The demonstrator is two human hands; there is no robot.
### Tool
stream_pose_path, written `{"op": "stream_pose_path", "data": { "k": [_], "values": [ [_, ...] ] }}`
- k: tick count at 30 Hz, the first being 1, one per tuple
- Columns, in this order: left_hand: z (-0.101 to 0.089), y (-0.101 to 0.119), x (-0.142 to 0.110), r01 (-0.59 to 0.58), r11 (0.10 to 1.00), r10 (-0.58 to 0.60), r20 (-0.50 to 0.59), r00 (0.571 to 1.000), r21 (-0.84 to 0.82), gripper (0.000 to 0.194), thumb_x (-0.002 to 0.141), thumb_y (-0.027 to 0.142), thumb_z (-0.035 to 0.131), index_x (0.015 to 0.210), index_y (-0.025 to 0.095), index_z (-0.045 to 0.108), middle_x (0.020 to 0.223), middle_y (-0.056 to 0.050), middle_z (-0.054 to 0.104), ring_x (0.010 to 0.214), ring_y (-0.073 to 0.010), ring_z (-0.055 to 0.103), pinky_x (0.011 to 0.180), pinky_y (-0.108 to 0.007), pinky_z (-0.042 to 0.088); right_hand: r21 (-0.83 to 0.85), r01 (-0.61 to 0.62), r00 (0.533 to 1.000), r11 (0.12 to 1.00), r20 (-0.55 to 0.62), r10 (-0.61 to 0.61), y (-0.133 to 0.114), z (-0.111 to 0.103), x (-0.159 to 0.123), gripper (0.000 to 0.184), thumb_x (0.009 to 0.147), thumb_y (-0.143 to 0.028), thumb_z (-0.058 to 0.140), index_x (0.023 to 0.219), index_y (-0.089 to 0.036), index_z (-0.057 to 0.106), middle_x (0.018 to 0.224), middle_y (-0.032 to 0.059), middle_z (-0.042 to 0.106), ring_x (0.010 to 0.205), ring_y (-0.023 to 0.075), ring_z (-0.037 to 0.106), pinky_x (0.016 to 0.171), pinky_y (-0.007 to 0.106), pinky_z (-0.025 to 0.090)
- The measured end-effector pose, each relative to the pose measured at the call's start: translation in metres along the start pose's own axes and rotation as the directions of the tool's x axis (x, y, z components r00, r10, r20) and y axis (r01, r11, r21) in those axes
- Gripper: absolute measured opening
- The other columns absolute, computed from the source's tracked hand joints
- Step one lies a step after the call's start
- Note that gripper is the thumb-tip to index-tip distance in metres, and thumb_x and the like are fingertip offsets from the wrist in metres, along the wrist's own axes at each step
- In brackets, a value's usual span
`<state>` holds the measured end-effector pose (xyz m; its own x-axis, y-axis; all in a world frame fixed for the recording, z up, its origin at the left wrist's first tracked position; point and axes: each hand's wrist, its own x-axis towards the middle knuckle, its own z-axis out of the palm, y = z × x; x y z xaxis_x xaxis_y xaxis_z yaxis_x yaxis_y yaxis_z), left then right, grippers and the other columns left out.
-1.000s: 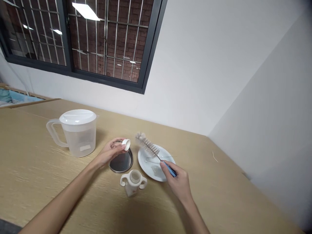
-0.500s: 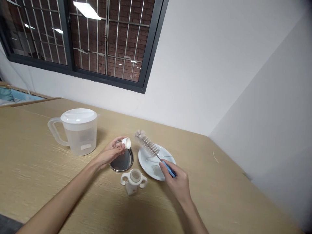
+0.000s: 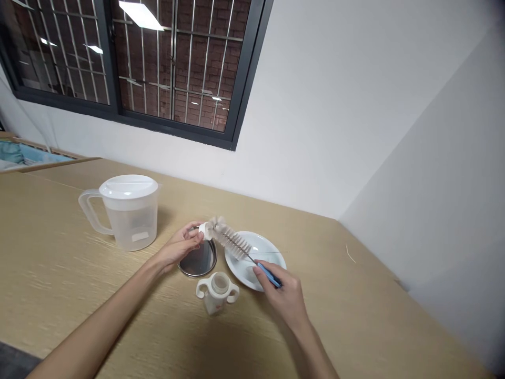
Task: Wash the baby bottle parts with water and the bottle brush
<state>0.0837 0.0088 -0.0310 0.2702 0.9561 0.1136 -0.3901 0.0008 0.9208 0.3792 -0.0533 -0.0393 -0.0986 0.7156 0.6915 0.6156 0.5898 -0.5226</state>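
Observation:
Between the fingers of my left hand (image 3: 183, 246) is a small white bottle cap (image 3: 203, 230), its opening turned to the right. My right hand (image 3: 284, 290) grips the blue handle of a bottle brush (image 3: 233, 242). The brush's bristly tip meets the cap's opening; how deep it goes in I cannot tell. Below the hands a two-handled baby bottle (image 3: 215, 295) stands upright without a lid. Under my left hand lies a round metal tray (image 3: 202, 263). A white plate (image 3: 272, 250) sits beneath the brush, with a thin wire-like piece across it.
A lidded clear plastic pitcher (image 3: 132, 221) stands at the left on the wooden table (image 3: 150, 326). Toward the right lies a thin pale strip (image 3: 350, 254). Behind the table are a white wall and a barred window (image 3: 173, 63).
The brush has moved left, its bristles now against the white cap. My right hand shifted slightly left with it, while my left hand stayed nearly in place.

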Motion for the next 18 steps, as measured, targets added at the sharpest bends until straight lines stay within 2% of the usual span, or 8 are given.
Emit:
{"op": "stream_pose_path", "data": {
  "k": [4,10,14,18],
  "values": [
    [0.0014,0.0013,-0.0002,0.007,0.999,-0.007,-0.019,1.0,0.033,0.054,0.074,0.036,0.082,0.117,0.018,0.057,0.094,-0.006,0.069,0.08,-0.0122,0.061,0.073,-0.022,0.044,-0.051,0.045,0.999,0.998,0.009,-0.045,0.0029,0.0031,-0.0002,0.018,0.089,-0.031,0.065,0.098,-0.019,0.075,0.094,0.0061,0.077,0.078,0.02,0.073,0.071,0.027,0.058],
    [0.0016,0.0005,0.0004,0.034,0.998,-0.031,-0.044,0.999,0.058,0.054,0.076,0.039,0.08,0.119,0.017,0.058,0.09,-0.005,0.068,0.074,-0.0118,0.059,0.069,-0.022,0.042,-0.081,0.062,0.995,0.995,-0.075,-0.068,0.0009,0.0016,-0.0006,0.018,0.089,-0.03,0.064,0.1,-0.019,0.074,0.096,0.0072,0.077,0.08,0.0214,0.073,0.072,0.029,0.059],
    [0.0026,-0.0007,0.0003,0.045,0.999,-0.044,-0.045,0.998,0.027,0.056,0.074,0.04,0.081,0.12,0.017,0.059,0.086,-0.004,0.066,0.073,-0.0119,0.058,0.07,-0.023,0.043,-0.106,0.147,0.988,0.983,-0.027,-0.151,-0.0009,0.0047,-0.0026,0.018,0.09,-0.027,0.063,0.103,-0.021,0.073,0.095,0.007,0.076,0.076,0.0203,0.073,0.07,0.029,0.058],
    [0.0013,-0.0029,0.0014,0.04,0.999,-0.039,-0.033,0.999,0.031,0.055,0.076,0.039,0.08,0.122,0.018,0.058,0.09,-0.005,0.066,0.073,-0.0113,0.057,0.072,-0.023,0.044,-0.196,0.106,0.985,0.975,-0.113,-0.13,0.002,0.0045,-0.0015,0.019,0.09,-0.029,0.064,0.104,-0.02,0.073,0.094,0.0075,0.076,0.077,0.0206,0.073,0.069,0.029,0.058]
  ]
}}
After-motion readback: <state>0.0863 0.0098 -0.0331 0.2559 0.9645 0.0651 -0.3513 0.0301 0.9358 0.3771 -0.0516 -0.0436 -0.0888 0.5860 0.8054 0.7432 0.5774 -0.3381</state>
